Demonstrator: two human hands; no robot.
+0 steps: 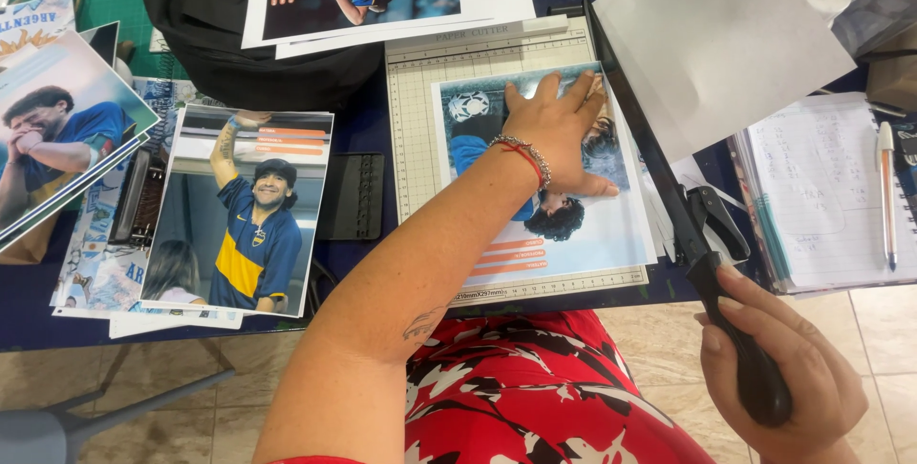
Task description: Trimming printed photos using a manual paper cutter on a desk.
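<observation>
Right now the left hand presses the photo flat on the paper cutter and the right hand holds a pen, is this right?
Not quite. In the head view the right hand grips the cutter's black handle; the pen lies on the notebook. The left hand does press the photo.

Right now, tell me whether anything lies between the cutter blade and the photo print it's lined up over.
Nothing visible does. The left hand presses the photo print flat on the cutter board, fingertips left of the blade arm. The right hand grips the black handle.

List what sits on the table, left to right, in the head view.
Stack of photo prints → print of a person in a blue-and-yellow shirt → paper cutter with left hand pressing a print → notebook → pen.
</observation>
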